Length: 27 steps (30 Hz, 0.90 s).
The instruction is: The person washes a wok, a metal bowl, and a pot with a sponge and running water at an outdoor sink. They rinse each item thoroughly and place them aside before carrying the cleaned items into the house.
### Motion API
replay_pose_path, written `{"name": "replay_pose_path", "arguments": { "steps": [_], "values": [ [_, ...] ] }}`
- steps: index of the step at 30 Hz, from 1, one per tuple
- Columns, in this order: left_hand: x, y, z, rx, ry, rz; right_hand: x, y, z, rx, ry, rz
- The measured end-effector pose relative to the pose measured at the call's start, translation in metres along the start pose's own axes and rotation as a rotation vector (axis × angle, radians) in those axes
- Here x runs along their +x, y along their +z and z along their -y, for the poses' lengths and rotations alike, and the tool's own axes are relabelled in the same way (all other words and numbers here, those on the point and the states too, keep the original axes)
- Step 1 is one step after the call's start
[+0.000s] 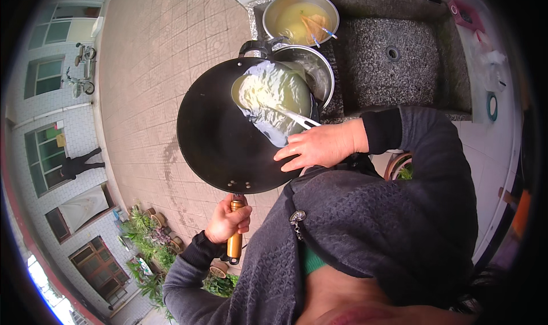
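Observation:
A large black wok hangs tilted in front of me, its far side against a steel bowl. My left hand is closed round its golden-brown handle. Bright, rippled water lies at the wok's far right side. A white-handled utensil dips into that water; its head is hard to make out. My right hand lies at the near right rim, fingers spread over the wok's inner wall beside the white handle's end. Its thumb is hidden.
Beyond the wok, a steel basin holds yellowish liquid and an orange-brown piece with blue-and-white handles. A stone sink with a drain is at right. Potted plants line the paved yard at left; a person and a scooter are farther off.

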State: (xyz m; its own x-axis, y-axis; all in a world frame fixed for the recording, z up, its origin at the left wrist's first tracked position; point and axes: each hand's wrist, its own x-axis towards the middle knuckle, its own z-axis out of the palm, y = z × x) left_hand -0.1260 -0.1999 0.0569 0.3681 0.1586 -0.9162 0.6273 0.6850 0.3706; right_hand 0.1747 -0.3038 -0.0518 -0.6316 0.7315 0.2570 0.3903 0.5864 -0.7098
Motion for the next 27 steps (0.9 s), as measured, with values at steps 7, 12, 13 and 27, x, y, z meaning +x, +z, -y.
{"name": "replay_pose_path", "arguments": {
  "steps": [7,12,13,27],
  "values": [
    [-0.002,0.0,0.001,-0.022,0.034,0.033,-0.016,0.001,-0.011,-0.5,0.131,-0.609],
    [0.001,0.003,0.007,-0.053,0.053,0.024,-0.036,-0.035,-0.07,-0.745,0.609,-0.632],
    [0.002,0.004,0.008,-0.064,0.057,0.026,-0.039,-0.041,-0.085,-0.725,0.623,-0.579],
    [-0.009,0.036,0.001,-0.057,0.063,-0.092,-0.02,-0.073,-0.188,-1.035,0.416,-0.384]
  ]
}}
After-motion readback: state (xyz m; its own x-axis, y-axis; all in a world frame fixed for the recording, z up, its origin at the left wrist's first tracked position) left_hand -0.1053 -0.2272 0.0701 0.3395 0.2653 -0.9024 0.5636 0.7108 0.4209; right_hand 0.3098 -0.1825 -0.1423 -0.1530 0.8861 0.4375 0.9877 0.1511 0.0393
